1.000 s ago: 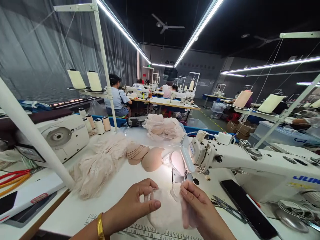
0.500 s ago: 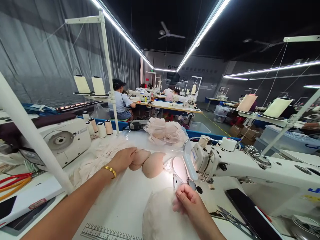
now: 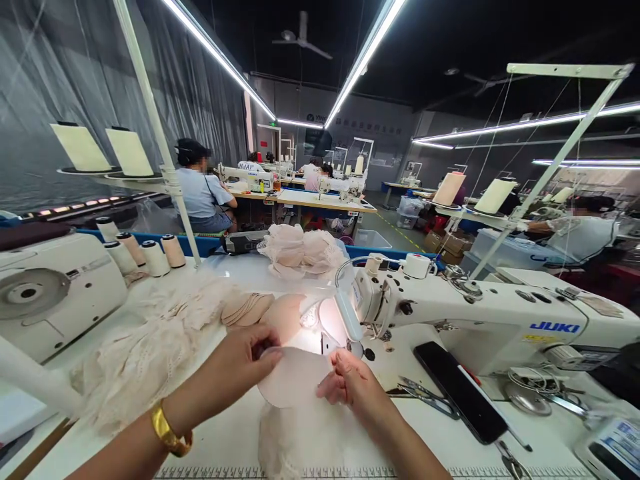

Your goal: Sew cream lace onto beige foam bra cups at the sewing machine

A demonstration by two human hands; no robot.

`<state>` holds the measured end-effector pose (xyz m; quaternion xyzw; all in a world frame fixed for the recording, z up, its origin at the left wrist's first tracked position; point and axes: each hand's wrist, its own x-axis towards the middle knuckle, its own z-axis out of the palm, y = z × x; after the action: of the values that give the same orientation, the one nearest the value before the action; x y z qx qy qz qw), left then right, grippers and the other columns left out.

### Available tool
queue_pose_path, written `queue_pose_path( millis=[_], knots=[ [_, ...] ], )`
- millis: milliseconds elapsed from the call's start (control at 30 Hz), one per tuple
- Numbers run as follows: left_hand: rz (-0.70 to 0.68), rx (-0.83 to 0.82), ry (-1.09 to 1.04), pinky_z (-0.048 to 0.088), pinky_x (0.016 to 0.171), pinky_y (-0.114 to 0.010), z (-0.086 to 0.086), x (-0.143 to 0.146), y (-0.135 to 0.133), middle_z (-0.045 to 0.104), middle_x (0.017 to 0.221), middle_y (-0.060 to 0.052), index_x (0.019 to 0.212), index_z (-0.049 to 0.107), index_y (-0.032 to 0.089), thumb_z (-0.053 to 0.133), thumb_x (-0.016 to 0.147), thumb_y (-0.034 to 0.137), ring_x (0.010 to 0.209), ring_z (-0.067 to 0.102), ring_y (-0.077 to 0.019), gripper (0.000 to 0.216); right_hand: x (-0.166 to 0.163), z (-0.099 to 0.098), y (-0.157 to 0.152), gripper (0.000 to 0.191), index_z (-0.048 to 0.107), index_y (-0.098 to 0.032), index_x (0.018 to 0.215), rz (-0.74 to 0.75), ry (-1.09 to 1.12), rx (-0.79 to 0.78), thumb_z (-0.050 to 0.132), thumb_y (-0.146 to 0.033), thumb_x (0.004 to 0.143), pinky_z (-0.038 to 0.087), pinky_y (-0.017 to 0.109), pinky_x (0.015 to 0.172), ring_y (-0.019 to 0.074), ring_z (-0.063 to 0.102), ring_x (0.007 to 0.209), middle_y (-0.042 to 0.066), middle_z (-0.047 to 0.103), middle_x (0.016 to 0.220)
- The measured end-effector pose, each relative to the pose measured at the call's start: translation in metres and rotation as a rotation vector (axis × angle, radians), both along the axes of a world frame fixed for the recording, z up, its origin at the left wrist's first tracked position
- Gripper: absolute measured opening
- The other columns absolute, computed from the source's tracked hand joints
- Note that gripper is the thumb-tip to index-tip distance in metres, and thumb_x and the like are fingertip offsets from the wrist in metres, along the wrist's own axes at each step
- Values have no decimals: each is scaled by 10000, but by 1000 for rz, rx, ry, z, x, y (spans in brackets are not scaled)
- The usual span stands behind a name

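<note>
A pale, rounded fabric cup piece [image 3: 295, 381] is stretched between my two hands, in front of the sewing machine needle area. My left hand [image 3: 245, 363], with a gold bangle at the wrist, pinches its upper left edge. At the right edge, the fingers of my right hand [image 3: 357, 387] are closed on the same piece. Just beyond lie a stack of beige cup pieces [image 3: 246, 310] and a larger beige cup piece [image 3: 284, 317]. Another pale piece [image 3: 331, 319] lies under the machine's lamp. Sheer whitish fabric [image 3: 277, 443] sits on the table below my hands.
A JUKI sewing machine [image 3: 480, 307] fills the right side. Near it lie thread snips [image 3: 427, 397] and a black phone [image 3: 460, 390]. Lace pieces [image 3: 145, 347] are heaped at left, with thread cones [image 3: 155, 259] behind. A lace bundle [image 3: 303, 250] lies at the back; co-workers sit beyond.
My left hand has come back from the stack of beige pieces and now grips the pale cup piece together with my right hand. The view has swung to the right.
</note>
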<state>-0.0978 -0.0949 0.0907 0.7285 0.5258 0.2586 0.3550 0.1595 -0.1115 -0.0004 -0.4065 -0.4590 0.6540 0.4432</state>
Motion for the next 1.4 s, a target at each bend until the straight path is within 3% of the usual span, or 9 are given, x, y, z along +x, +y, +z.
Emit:
queue_pose_path(
  millis=[200,333,467,567,700,767,900,1067,1400],
  knots=[
    [-49,48,198,387,668,-301,-16,23,-1,613,796,6,838,563,221,555,856,311,762,562,-214,93,-4,0,-5,536,622,-199,896,0,-129,161,823,-690,823,428,273,651,151,602,646,-29,654,701],
    [-501,-107,89,485,927,-342,-7,30,23,688,1246,-48,1158,630,243,762,733,409,1158,622,-299,475,-4,14,-14,410,616,-215,883,51,-244,208,769,-596,882,435,279,628,155,587,624,-52,561,682],
    [-586,-207,90,411,618,-254,3,33,39,612,797,31,861,560,230,712,759,374,757,587,-200,233,7,35,-26,209,652,-241,888,-136,-574,563,627,-406,1013,410,290,570,172,545,621,-20,586,694],
    [-417,100,72,305,606,-260,7,28,37,505,742,44,795,458,229,626,843,277,687,456,-161,182,11,45,-29,132,665,-260,1063,-348,-723,979,543,-209,1061,499,314,650,202,672,735,37,734,856],
    [-388,837,248,277,617,-320,0,15,24,560,732,11,798,500,221,458,976,112,648,447,-179,213,13,35,-17,331,653,-264,1218,-384,-823,1270,491,-43,1032,570,333,843,226,749,979,85,799,1111],
    [-452,919,440,279,624,-346,-10,12,14,635,793,-13,822,562,220,539,969,92,683,506,-205,196,19,21,-6,323,701,-266,1175,-271,-952,1257,486,-67,1039,552,337,828,237,746,964,79,803,1125],
    [-633,627,605,367,658,-358,-30,28,-2,702,874,-6,790,594,218,908,803,317,780,615,-245,330,39,-3,12,257,758,-289,1067,8,-1064,1163,517,-202,1085,497,303,742,213,698,851,28,793,993],
    [-689,760,589,401,676,-358,-51,69,20,683,931,-25,866,568,204,682,763,-32,775,590,-225,282,61,-13,24,289,745,-276,1097,124,-1092,1191,468,-196,1117,482,309,774,208,659,908,39,778,1048],
    [-628,847,499,345,677,-375,-97,81,39,616,873,-38,783,538,193,554,917,6,776,526,-219,231,82,1,14,305,712,-269,1079,176,-1247,1133,479,-78,1033,434,299,715,207,581,840,30,677,944]
  ],
)
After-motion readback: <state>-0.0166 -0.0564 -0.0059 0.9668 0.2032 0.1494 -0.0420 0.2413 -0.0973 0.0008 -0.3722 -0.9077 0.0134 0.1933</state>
